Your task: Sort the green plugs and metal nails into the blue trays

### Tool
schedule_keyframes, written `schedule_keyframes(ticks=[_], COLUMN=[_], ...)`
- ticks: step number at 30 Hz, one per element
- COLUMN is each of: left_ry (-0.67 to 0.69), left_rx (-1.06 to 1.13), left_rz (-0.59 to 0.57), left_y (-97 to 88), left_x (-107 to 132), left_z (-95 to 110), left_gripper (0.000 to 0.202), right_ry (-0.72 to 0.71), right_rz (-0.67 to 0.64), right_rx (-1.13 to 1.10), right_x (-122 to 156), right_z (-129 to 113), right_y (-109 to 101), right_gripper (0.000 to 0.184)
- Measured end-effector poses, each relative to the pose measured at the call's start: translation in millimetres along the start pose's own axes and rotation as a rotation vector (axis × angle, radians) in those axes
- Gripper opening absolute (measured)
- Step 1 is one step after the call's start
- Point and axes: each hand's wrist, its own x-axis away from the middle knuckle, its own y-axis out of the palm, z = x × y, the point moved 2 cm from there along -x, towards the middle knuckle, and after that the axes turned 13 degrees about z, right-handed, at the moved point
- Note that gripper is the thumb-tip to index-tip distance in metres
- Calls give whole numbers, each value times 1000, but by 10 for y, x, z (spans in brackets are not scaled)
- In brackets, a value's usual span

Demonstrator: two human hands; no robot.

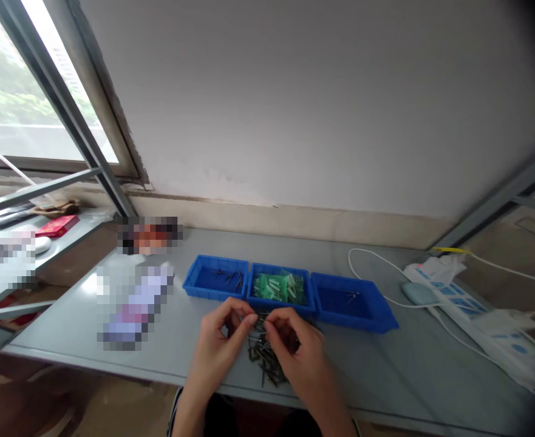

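- Small dark pins are lying in a loose heap on the grey table, just in front of the three blue trays and directly under both hands.
- Left hand is coming in from the left side of the heap, and its thumb and forefinger are pressing together above the top of the heap, it seems on one thin piece.
- Right hand is coming from the right, its fingertips are meeting the left ones, so both hands are equally near to the heap.
- Pins are pointing in many directions; no common long axis is showing, and most are lying flat.
- Middle tray is holding green plastic pieces, and it is the closest tray behind the fingers; left tray and right tray are holding only few dark pieces.
- What exactly is being pinched I cannot tell, because the piece is too small and the fingers are covering it.
- Several objects on the left of the table are blurred out.
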Motion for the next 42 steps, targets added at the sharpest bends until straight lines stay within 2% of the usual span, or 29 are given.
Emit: schedule_keyframes(ticks=[6, 22, 30, 32, 34, 37, 42], left_ry=[63, 152, 198, 228, 237, 159, 32], left_rx=[-42, -129, -160, -149, -125, -70, 69], left_rz=[-16, -34, -30, 25, 138, 338, 549], left_y=[42, 40, -3, -40, -107, -235, -370], left_x=[5, 23, 85, 92, 84, 57, 57], left_z=[15, 42, 156, 181, 176, 118, 109], left_gripper=[19, 17, 16, 15, 13, 12, 20], right_ry=[17, 39, 52, 74, 112, 161, 232], right_rz=[68, 46, 70, 97, 153, 229, 300], right_rx=[18, -11, -107, -140, -153, -138, -94], right_x=[10, -3, 21, 28, 27, 16, 12], right_z=[5, 23, -47, -57, -49, -11, 59], right_y=[-74, -103, -113, -144, -200, -305, -430], right_gripper=[10, 14, 14, 13, 16, 23, 30])
